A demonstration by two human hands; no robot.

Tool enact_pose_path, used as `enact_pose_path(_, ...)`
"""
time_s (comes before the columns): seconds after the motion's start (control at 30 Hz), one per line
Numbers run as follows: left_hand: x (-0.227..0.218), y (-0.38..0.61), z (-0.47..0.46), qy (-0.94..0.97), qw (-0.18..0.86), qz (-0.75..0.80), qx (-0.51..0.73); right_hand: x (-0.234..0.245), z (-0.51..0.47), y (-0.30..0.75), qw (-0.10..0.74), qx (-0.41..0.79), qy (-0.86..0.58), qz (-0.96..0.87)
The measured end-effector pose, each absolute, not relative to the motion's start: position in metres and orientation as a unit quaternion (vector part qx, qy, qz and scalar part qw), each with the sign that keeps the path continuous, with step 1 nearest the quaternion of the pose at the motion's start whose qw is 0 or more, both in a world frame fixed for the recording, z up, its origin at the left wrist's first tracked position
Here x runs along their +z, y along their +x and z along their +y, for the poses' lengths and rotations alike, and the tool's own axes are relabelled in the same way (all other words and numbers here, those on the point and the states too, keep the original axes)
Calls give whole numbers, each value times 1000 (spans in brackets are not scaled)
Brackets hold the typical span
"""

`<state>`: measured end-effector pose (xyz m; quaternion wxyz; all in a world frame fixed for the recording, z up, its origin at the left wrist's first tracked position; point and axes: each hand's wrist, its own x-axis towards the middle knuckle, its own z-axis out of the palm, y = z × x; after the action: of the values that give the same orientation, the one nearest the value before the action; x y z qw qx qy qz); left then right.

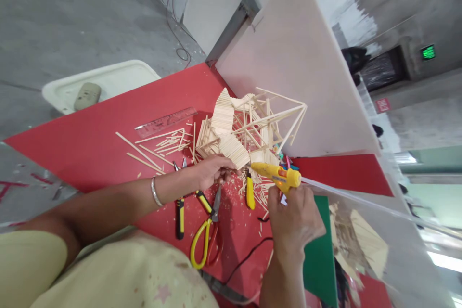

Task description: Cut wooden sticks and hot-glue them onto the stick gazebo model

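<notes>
A model built of thin wooden sticks (234,150), with slatted panels and an open frame, stands on the red tabletop (151,101). At its near edge my left hand (212,172) has its fingers curled and closed on the lower panel. My right hand (294,216) is wrapped round a yellow hot glue gun (274,173), whose nozzle points left at that panel's edge, close to my left fingertips. A clear glue stick (325,186) trails from the gun's back. Just below the nozzle lies a yellow-handled cutter (250,192). Whether glue is coming out is too small to tell.
Yellow-handled scissors (200,245) and black-and-yellow pliers (180,219) lie nearest my body. Loose sticks (169,142) and a clear ruler (166,121) are on the left. A black cable (247,256) crosses the front. A pale partition (274,57) rises behind the model.
</notes>
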<state>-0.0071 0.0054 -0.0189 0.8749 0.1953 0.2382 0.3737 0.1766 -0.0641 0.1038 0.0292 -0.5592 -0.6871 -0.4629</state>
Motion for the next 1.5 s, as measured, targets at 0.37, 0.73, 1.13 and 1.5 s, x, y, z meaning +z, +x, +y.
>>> enact_pose_path(0.37,-24,-5,7,200,877,238,367,105,-63,175,26,-484,-554,-677)
enact_pose_path(0.73,-18,-8,5,195,879,238,364,105,-64,176,35,-476,-552,-684)
enact_pose_path(1.13,-20,-7,6,200,880,235,362,105,-66,176,40,-474,-561,-678)
enact_pose_path(1.5,-20,-7,2,205,886,218,354,106,-61,173,60,-477,-566,-670)
